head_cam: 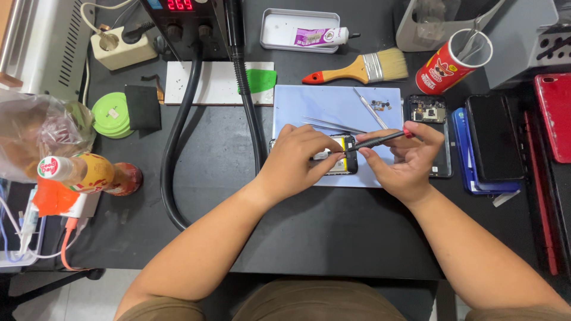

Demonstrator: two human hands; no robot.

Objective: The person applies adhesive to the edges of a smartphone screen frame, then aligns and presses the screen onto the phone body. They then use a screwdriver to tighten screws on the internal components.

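My left hand (295, 161) rests over an opened phone (347, 156) with a yellow part showing, pinning it to a pale blue mat (333, 104). My right hand (405, 159) grips a thin black screwdriver (377, 140) with a red end, its tip against the phone's upper edge near my left fingertips. Most of the phone is hidden under my left hand. Metal tweezers (332, 124) and a metal pry tool (370, 108) lie on the mat just beyond the hands, next to several tiny screws (381, 106).
A black phone cover (427, 109) and stacked phones (493, 139) lie to the right, a red one (553, 116) at the edge. A brush (363, 68), red tube can (453, 59), glue tray (300, 30), black hose (178, 125), green discs (110, 116) and bottles (89, 175) surround the mat.
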